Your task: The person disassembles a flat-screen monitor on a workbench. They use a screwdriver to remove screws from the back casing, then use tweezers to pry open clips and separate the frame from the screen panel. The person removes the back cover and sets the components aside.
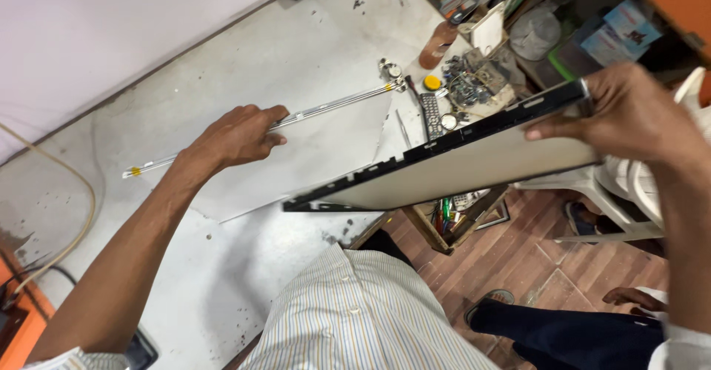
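Left hand (pixel 238 134) rests on a white sheet (pixel 311 155) lying flat on the worktop (pixel 222 266), fingers curled together over a thin metal strip (pixel 333 103) that runs along the sheet's far edge; thumb side is hidden so cannot tell if it pinches the strip or just presses on it. Strip has a yellow mark (pixel 135 171) at its near-left end and another near the right end, where it meets a small round metal part (pixel 390 68)

Right hand (pixel 629 114) holds a flat panel (pixel 459 166) up off the worktop, tilted, fingers clamped on its upper right corner. Panel has a pale face and a black edge frame, its low end pointing toward the sheet, hanging over the worktop's edge

Beyond the panel: pile of small metal parts (pixel 470 81), yellow cap (pixel 432 82), brown bottle (pixel 438 45). Wooden box (pixel 452 222) with tools under the panel. Another person's hand (pixel 629 296) and dark trouser leg (pixel 563 333) at lower right. Cable (pixel 74 192) loops on the left
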